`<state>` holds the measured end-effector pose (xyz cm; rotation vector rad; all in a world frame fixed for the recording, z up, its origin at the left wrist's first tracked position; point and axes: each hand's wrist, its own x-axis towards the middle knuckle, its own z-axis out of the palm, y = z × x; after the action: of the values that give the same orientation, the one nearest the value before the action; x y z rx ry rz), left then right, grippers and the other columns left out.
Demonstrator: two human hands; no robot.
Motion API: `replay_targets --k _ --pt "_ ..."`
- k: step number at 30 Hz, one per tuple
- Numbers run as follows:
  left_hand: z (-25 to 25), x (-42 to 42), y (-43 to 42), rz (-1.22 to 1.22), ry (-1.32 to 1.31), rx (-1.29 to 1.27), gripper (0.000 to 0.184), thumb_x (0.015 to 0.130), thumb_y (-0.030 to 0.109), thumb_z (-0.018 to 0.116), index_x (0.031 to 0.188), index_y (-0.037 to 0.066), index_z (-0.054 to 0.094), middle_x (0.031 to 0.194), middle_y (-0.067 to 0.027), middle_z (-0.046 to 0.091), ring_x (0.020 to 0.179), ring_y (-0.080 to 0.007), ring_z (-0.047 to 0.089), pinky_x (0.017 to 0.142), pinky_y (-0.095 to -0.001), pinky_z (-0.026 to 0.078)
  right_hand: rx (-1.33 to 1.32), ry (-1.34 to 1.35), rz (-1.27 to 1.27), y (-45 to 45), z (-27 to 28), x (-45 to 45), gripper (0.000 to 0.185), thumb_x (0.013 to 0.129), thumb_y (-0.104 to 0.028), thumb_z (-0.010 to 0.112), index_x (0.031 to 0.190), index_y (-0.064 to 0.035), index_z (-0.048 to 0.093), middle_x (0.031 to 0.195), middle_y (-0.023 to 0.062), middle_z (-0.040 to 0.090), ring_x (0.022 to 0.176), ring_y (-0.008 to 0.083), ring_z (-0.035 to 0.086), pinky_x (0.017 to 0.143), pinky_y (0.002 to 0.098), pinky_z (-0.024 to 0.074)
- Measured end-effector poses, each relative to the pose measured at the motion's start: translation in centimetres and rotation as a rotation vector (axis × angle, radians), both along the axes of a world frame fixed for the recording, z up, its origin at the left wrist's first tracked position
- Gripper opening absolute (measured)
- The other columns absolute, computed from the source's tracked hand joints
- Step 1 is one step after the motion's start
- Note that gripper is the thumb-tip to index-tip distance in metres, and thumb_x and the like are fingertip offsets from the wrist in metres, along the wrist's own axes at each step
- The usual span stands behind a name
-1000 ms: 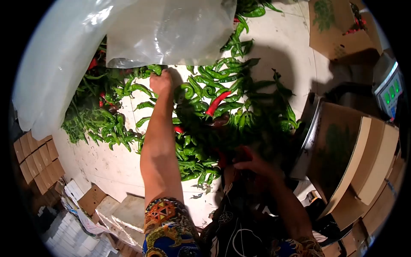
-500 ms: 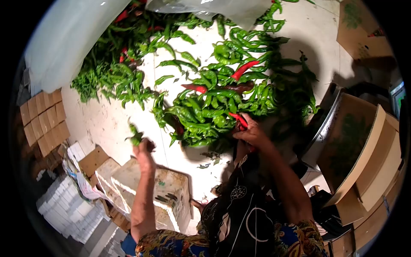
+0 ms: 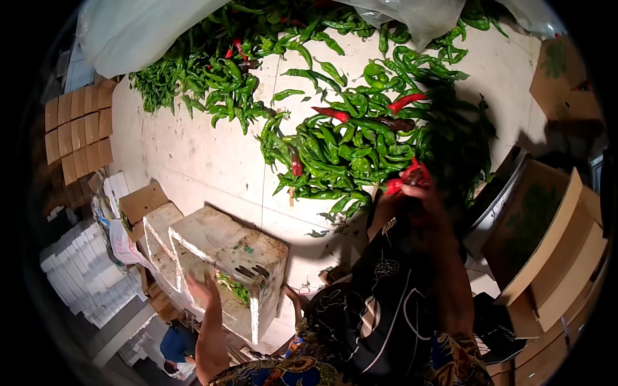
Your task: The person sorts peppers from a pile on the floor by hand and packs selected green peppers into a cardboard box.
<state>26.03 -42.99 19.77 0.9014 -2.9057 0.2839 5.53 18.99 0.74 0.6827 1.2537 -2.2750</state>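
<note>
My left hand (image 3: pixel 205 289) is at the mouth of a dirty white foam box (image 3: pixel 235 233), slightly blurred, its fingers stretched out with nothing visible in them. Inside that box some green peppers (image 3: pixel 237 291) show beside the hand. My right hand (image 3: pixel 420 192) is closed around several red peppers (image 3: pixel 413 175), at the near right edge of a big pile of green chili peppers (image 3: pixel 347 148). A few red ones lie among the green, such as a red pepper (image 3: pixel 407 101) and a dark red pepper (image 3: pixel 296 162).
A second pepper heap (image 3: pixel 193 77) lies at the far left under plastic sheeting (image 3: pixel 148 32). Brown cartons (image 3: pixel 78 125) and white stacked boxes (image 3: pixel 93 273) stand at the left. An open cardboard box (image 3: pixel 524 219) stands at the right. A bare foot (image 3: pixel 295 299) shows beside the foam box.
My left hand has moved down and back to the foam box, and the green pepper it held is gone from it. My right hand has shifted slightly with red peppers. The view has turned.
</note>
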Motion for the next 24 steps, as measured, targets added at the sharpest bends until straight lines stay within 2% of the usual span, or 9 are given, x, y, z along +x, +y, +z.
replay_targets --k 3,5,8,11,12,18,20,22,24 --pt "-1.5 -12.0 11.4 -0.073 0.206 0.660 0.036 0.089 0.006 0.062 0.124 0.001 0.055 0.115 -0.0142 0.058 0.100 -0.0228 0.057 0.082 -0.0326 0.050 -0.081 -0.109 -0.086 1.5 2.1 -0.1 0.041 0.075 -0.012 0.072 0.113 -0.0066 0.057 0.096 0.0008 0.062 0.086 0.0146 0.060 0.077 0.0292 0.0495" --pt "-4.9 -16.8 15.4 -0.214 0.063 0.805 0.036 0.088 0.000 0.060 0.124 0.002 0.056 0.113 -0.0130 0.061 0.098 -0.0220 0.061 0.084 -0.0311 0.051 -0.131 -0.206 -0.096 2.9 1.9 0.5 0.044 0.077 -0.011 0.068 0.119 -0.0068 0.054 0.106 0.0043 0.061 0.096 0.0171 0.060 0.082 0.0309 0.0496" --pt "-13.8 -21.9 20.3 -0.187 0.008 1.071 0.043 0.089 0.010 0.063 0.130 0.000 0.052 0.117 -0.0150 0.062 0.103 -0.0210 0.061 0.087 -0.0329 0.051 -0.267 -0.200 -0.166 4.2 1.1 1.3 0.059 0.078 -0.009 0.065 0.134 -0.0071 0.046 0.118 0.0080 0.059 0.104 0.0210 0.061 0.093 0.0343 0.0485" --pt "-21.6 -25.1 23.0 -0.109 -0.096 1.108 0.046 0.081 0.012 0.071 0.122 0.000 0.053 0.104 -0.0158 0.068 0.092 -0.0219 0.066 0.083 -0.0318 0.052 -0.106 -0.223 -0.408 2.7 4.8 1.0 0.046 0.076 -0.014 0.067 0.119 -0.0063 0.052 0.101 0.0102 0.065 0.081 0.0226 0.067 0.055 0.0311 0.0548" --pt "-25.8 -24.8 22.2 -0.263 -0.048 0.814 0.043 0.077 0.010 0.073 0.114 -0.001 0.055 0.101 -0.0146 0.068 0.090 -0.0214 0.067 0.083 -0.0315 0.052 -0.124 -0.207 -0.353 3.3 5.4 1.3 0.049 0.075 -0.014 0.067 0.120 -0.0062 0.051 0.099 0.0104 0.066 0.077 0.0227 0.067 0.051 0.0309 0.0537" --pt "-23.9 -25.3 23.1 0.129 0.306 1.090 0.031 0.075 -0.001 0.063 0.105 -0.001 0.056 0.083 -0.0047 0.061 0.076 -0.0149 0.058 0.071 -0.0285 0.048 -0.226 -0.231 -0.209 4.6 6.5 2.7 0.055 0.072 -0.017 0.068 0.123 -0.0072 0.049 0.097 0.0094 0.066 0.070 0.0208 0.067 0.043 0.0288 0.0505" --pt "-20.6 -27.2 24.2 -0.051 0.483 1.240 0.033 0.078 -0.005 0.060 0.111 -0.001 0.056 0.079 -0.0023 0.055 0.070 -0.0110 0.051 0.064 -0.0247 0.045 -0.260 -0.242 -0.223 4.4 6.5 2.9 0.053 0.072 -0.016 0.068 0.122 -0.0078 0.051 0.095 0.0076 0.066 0.069 0.0192 0.066 0.042 0.0276 0.0491" --pt "-15.8 -30.3 28.0 -0.168 0.201 1.224 0.037 0.079 -0.002 0.062 0.116 0.000 0.055 0.080 0.0009 0.054 0.067 -0.0089 0.047 0.063 -0.0217 0.041 -0.256 -0.362 -0.192 4.5 5.8 3.4 0.063 0.072 -0.015 0.067 0.131 -0.0125 0.046 0.100 0.0066 0.064 0.078 0.0209 0.067 0.043 0.0269 0.0485" --pt "-16.1 -33.3 31.1 -0.562 0.116 0.998 0.037 0.081 -0.004 0.063 0.117 0.002 0.059 0.106 -0.0132 0.059 0.083 -0.0207 0.062 0.072 -0.0293 0.050 -0.252 -0.433 -0.195 4.5 5.4 3.6 0.062 0.071 -0.013 0.067 0.130 -0.0136 0.048 0.096 0.0042 0.063 0.077 0.0193 0.066 0.043 0.0265 0.0480"
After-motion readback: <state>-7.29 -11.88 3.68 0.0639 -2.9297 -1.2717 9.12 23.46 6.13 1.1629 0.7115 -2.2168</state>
